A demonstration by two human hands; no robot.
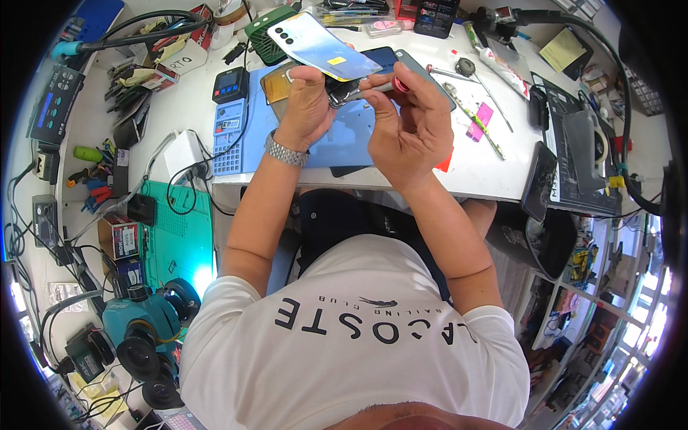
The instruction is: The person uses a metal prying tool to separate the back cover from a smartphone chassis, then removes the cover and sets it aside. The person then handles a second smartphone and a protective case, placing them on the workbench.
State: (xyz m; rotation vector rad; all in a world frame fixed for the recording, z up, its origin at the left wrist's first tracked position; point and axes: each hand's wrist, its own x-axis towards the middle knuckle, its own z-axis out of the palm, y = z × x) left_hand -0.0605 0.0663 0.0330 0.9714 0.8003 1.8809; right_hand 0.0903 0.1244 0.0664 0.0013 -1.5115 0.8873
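Note:
My left hand [307,107], with a metal watch at its wrist, grips a dark phone [340,92] above the blue work mat [251,152]. A pale blue phone back panel [319,46] with camera openings and a yellow label stands tilted above it, near my left thumb. My right hand [414,125] pinches a slim metal tool with a red cap [398,84], its end at the phone. The tool's tip is too small to make out. An amber translucent piece [276,86] lies behind my left hand.
A green fan [264,39] is behind the mat, with a small black device [231,84] left of it. A pink card [480,120] and long tools lie right. A teal microscope [132,322] stands lower left; a black cutting board [573,165] is at right.

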